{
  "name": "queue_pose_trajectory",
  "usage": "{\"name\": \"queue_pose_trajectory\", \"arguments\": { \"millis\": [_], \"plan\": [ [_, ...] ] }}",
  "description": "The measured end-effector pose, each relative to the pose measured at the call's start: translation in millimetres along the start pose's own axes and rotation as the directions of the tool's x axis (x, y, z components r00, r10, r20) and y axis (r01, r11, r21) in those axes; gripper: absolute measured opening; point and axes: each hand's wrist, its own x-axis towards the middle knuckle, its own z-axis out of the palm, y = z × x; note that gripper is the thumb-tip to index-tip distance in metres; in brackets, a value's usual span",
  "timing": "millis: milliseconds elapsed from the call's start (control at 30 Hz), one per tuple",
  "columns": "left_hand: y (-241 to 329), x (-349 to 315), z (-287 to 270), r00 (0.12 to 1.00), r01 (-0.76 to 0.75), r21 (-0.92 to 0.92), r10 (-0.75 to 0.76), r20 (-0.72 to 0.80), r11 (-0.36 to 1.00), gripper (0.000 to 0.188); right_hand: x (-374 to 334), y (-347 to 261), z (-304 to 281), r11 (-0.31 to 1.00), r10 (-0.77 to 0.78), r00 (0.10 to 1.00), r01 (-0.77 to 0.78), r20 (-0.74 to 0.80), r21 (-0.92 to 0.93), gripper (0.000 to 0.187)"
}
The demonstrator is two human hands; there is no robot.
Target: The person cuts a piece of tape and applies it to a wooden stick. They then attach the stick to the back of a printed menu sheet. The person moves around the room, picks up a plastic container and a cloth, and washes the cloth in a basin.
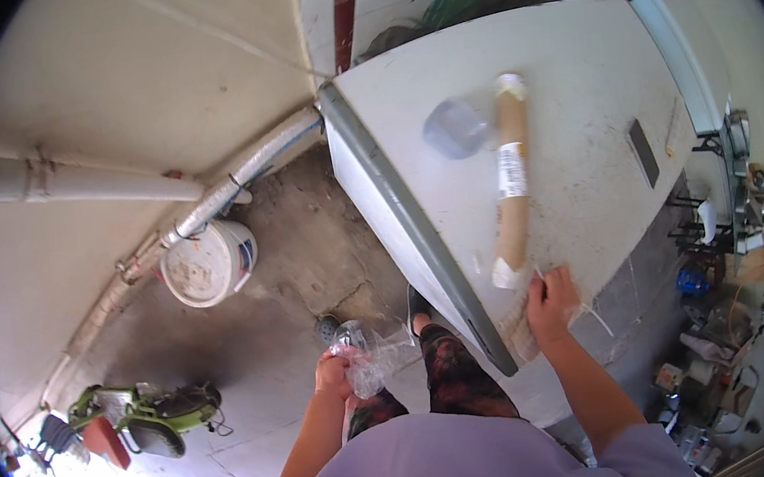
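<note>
My left hand (332,374) is closed on a crumpled clear plastic bag (374,363), held low in front of my legs. My right hand (550,304) is closed at the near edge of a broad white surface (583,166). A thin white strip (594,317) sticks out by its fingers; how it is gripped is partly hidden. Just beyond that hand lies a long brown tube (512,213) with whitish ends and a white label. Left of the tube is a small clear plastic container (456,128), slightly blurred.
A grey edge (414,225) borders the white surface on its left. A flat dark object (643,153) lies at its right. A lidded white bucket (204,265) stands under wall pipes (241,179). A green scooter (151,415) is at lower left, and clutter (714,379) at lower right.
</note>
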Motion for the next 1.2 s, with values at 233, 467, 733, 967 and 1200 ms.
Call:
{"name": "queue_pose_trajectory", "arguments": {
  "millis": [233, 467, 733, 967, 1200],
  "plan": [
    [71, -137, 135, 0.979, -0.070, -0.093, 0.087, 0.187, 0.993, 0.010, 18, 2, -1, 0.973, 0.038, 0.999, -0.044, 0.031, 0.226, 0.024],
    [55, -224, 278, 0.669, -0.378, -0.036, 0.300, 0.680, 0.925, 0.024, 70, -23, -96, 0.487, 0.029, 0.952, -0.279, 0.304, 0.828, 0.025],
    [-53, -225, 392, -0.101, -0.709, 0.323, 0.543, 0.833, -0.627, 0.045, 65, -55, -143, -0.345, 0.035, 0.764, -0.596, 0.645, 0.725, 0.038],
    [-60, -225, 393, 0.130, -0.931, 0.185, 0.188, 0.974, -0.315, 0.069, 60, -2, -155, -0.406, 0.326, 0.597, -0.611, 0.733, 0.679, 0.027],
    [-65, -199, 387, 0.121, -0.965, 0.101, -0.069, 0.990, -0.243, 0.049, 45, 33, -172, -0.235, 0.613, 0.672, -0.348, 0.416, 0.908, 0.015]
  ]
}}
